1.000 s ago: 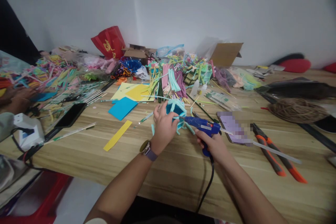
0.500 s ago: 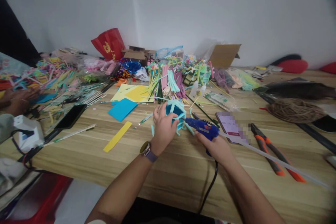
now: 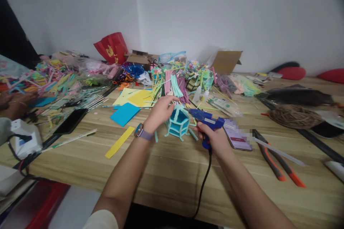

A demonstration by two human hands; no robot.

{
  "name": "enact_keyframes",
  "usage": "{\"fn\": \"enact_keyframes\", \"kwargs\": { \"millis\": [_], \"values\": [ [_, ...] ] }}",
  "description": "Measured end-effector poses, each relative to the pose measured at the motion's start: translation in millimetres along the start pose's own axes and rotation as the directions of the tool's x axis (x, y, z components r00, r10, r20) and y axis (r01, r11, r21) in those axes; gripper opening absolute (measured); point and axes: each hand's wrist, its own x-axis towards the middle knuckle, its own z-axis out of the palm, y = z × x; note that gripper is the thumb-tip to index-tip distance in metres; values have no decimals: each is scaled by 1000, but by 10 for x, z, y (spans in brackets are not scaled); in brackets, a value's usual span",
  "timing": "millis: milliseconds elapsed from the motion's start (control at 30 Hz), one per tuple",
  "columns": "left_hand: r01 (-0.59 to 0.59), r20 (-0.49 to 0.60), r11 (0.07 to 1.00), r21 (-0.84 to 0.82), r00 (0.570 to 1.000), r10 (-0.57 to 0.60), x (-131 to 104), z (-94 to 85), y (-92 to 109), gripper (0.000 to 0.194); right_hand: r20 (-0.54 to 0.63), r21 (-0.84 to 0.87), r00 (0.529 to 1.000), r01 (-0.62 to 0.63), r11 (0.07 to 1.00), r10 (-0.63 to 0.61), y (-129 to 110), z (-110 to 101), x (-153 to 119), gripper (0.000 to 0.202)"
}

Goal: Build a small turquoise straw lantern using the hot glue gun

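A small turquoise pavilion-like craft model (image 3: 177, 125), covered in fuzzy pipe cleaner, stands upright on the wooden table in front of me. My left hand (image 3: 162, 111) reaches over its upper left side, fingers stretched and the thumb apart from them. Whether the fingertips touch the top is hard to see. My right hand (image 3: 213, 136) is wrapped round a blue hot glue gun (image 3: 205, 117), whose nozzle points left at the model's top. A clear glue stick (image 3: 282, 152) sticks out of the gun's back. Short turquoise pieces lie beside the model.
Bundled pipe cleaners (image 3: 176, 84) are heaped behind. A blue sheet (image 3: 125, 113) and yellow strip (image 3: 119, 142) lie left; a phone (image 3: 238, 139), pliers (image 3: 279, 161) and coiled brown cord (image 3: 291, 116) lie right. A white power socket (image 3: 26, 139) and another person's hands (image 3: 17, 104) are far left.
My left hand has moved from the model's front to its upper left, uncovering the model's front. The glue gun has shifted slightly up, its nozzle now at the top.
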Motion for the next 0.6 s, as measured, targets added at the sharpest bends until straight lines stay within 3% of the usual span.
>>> {"fn": "enact_keyframes", "kwargs": {
  "millis": [233, 600],
  "values": [
    [-138, 177, 990, -42, 974, 143, 95, 94, -210, 46, -23, -4, 1000, -13, 1000, 13, 55, 97, 22, 32],
    [-81, 248, 994, -70, 964, 96, 118, 131, -214, 39, -60, -116, 998, -39, 992, 33, 27, 108, -13, 35]
  ]
}}
